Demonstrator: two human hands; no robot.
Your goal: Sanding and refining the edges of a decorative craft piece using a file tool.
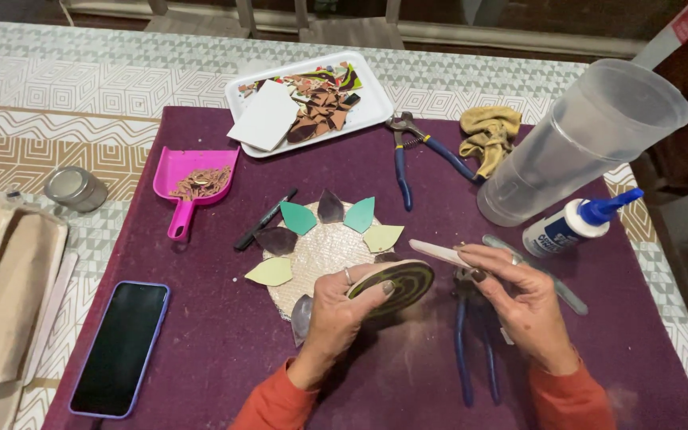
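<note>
The left hand (334, 314) pinches a round green tile piece (396, 285) with a dark spiral pattern, thumb on its face and fingers behind, holding it tilted above the near middle of the purple mat (224, 334). The right hand (519, 299) grips a flat pale stick (438, 252), possibly a file, its tip just beside the disc's upper edge. Blue-handled nippers (471, 350) lie under the right hand, their head hidden by it. Behind the disc sits a round mesh base (320, 259) ringed with leaf-shaped tile pieces (359, 214), partly covered by the left hand. Toward the mat's right edge lie a glue bottle (575, 224) and a clear plastic jug (583, 135), its rim cut off.
</note>
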